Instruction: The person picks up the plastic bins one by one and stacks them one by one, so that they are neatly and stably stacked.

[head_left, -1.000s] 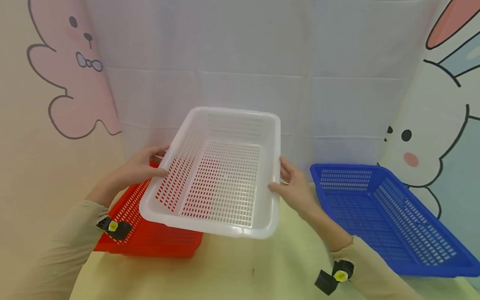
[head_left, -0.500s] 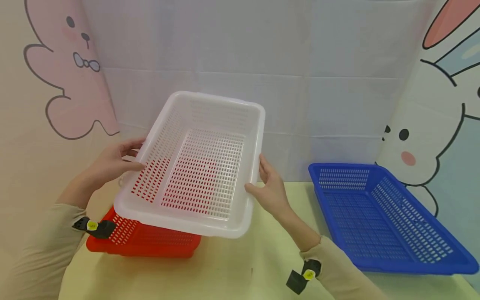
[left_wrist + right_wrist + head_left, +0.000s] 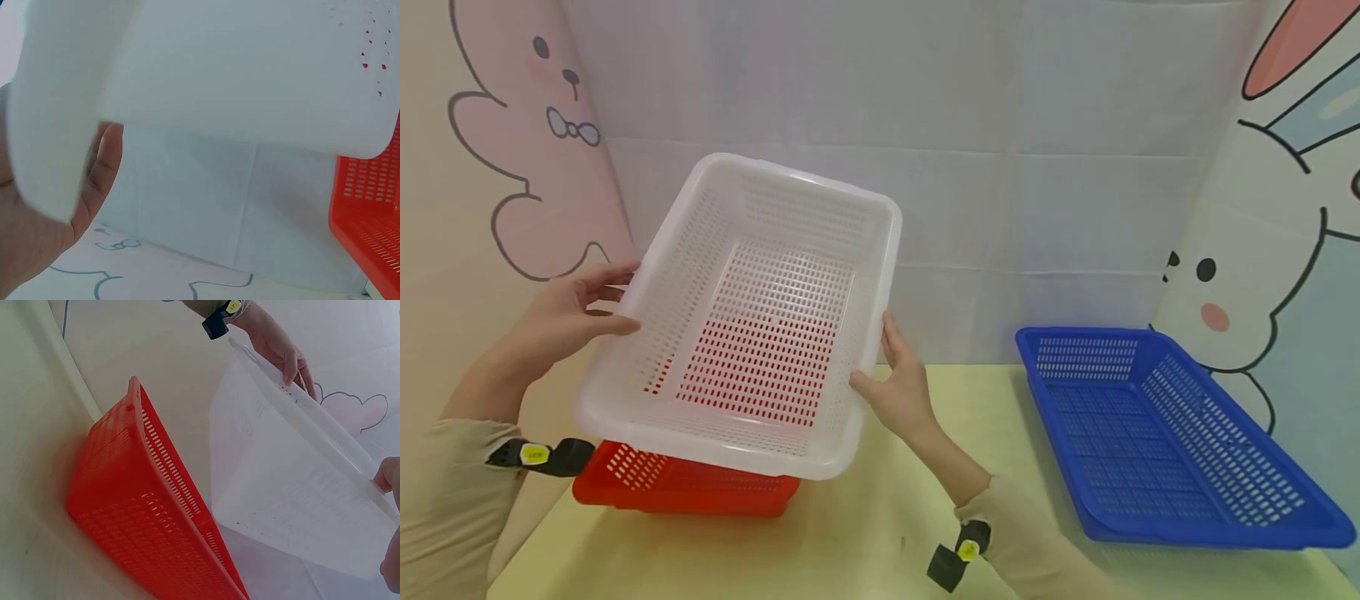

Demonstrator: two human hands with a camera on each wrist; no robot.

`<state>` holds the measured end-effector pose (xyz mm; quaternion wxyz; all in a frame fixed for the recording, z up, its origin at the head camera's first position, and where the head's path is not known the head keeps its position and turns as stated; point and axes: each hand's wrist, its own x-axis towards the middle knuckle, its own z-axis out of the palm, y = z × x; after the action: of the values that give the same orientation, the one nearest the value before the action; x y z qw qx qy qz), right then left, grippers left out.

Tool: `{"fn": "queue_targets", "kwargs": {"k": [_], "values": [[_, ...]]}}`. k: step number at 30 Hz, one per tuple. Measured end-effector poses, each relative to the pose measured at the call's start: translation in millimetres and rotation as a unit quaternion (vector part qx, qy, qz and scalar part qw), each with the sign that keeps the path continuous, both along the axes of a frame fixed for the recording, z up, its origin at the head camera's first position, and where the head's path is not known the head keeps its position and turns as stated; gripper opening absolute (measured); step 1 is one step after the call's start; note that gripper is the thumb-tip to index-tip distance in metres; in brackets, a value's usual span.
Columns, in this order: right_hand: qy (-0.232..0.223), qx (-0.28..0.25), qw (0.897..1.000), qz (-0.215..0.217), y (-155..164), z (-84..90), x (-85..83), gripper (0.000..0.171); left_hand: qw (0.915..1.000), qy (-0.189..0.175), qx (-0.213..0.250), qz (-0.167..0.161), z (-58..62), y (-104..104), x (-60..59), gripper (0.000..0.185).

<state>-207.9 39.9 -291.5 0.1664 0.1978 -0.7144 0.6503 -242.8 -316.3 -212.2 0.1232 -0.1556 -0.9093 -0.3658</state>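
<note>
A white plastic basket [image 3: 775,283] with slotted sides is held up in the air, tilted, above a red basket [image 3: 700,483]. My left hand [image 3: 561,317] grips its left rim, thumb over the edge and fingers outside. On the right rim my right hand [image 3: 898,383] pinches the edge between thumb and fingers. In the right wrist view the white basket [image 3: 281,469] hangs apart from the red basket [image 3: 144,506], which stands on the table. The left wrist view shows the white rim [image 3: 50,125] between the left thumb and fingers. Most of the red basket is hidden in the head view.
A blue slotted basket [image 3: 1150,450] stands at the right of the pale yellow table [image 3: 865,533]. Behind the table hangs a white curtain [image 3: 940,208] with cartoon animals at its sides.
Both hands have carried the white basket to the left and slightly up, over the red basket. It has tilted a little clockwise. The red and blue baskets stay in place.
</note>
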Motion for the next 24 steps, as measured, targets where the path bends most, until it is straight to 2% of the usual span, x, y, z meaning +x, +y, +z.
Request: {"fn": "queue_targets", "kwargs": {"k": [7,10,12,19,22,24], "values": [[0.009,-0.006,1.0,-0.003,-17,-23.8,-9.0,0.084,0.9998,0.015,0.01,0.003,2.9,-16,9.0,0.062],[0.012,-0.01,1.0,0.001,-23,-29.0,-9.7,0.085,0.9998,0.019,0.008,0.004,1.5,-21,11.8,0.062],[0.011,-0.01,1.0,0.002,-27,-29.7,-8.2,0.085,0.9997,0.02,0.004,0.011,0.2,-24,13.2,0.064],[-0.005,0.013,1.0,0.001,-34,-14.0,12.4,0.08,0.9992,0.021,-0.004,0.034,-1.8,-30,19.6,0.065],[-0.001,0.028,1.0,-0.001,-36,-17.2,12.2,0.079,0.999,0.026,-0.007,0.036,-3.1,-31,20.9,0.065],[0.003,0.034,0.999,-0.003,-38,-26.1,5.6,0.08,0.9989,0.026,-0.012,0.036,-4.7,-32,20.9,0.064]]}}
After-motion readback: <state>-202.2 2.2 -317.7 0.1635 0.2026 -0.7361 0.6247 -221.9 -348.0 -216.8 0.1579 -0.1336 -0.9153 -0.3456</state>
